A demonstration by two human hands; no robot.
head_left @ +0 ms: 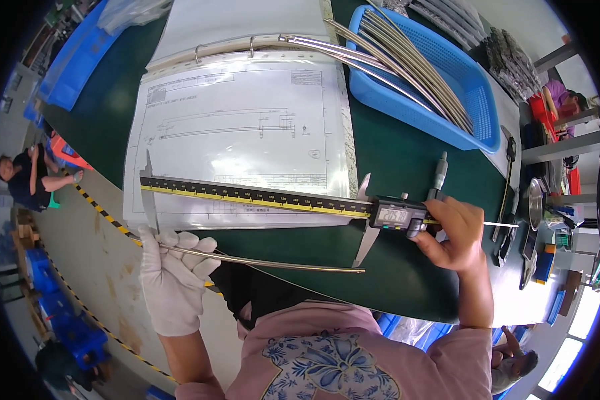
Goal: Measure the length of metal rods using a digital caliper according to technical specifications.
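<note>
My left hand (173,287), in a white glove, pinches a thin metal rod (273,264) near its left end. Level with the near edge of the green table, the rod reaches right to a free tip. My bare right hand (457,233) grips a long digital caliper (267,198) by its slider, thumb beside the display. The caliper's jaws stand wide apart; the left jaw tip is by my gloved fingers, and the right jaw tip is close to the rod's right end. Whether the jaws touch the rod I cannot tell. Beneath the caliper lies a ring binder with a drawing sheet (233,153).
At the far right stands a blue basket (477,87) with several metal rods (413,63) leaning over its rim. Beyond my right hand is a micrometer (440,175). Another caliper (509,167) lies further right. A blue bin (73,73) is far left. Other people sit around the room.
</note>
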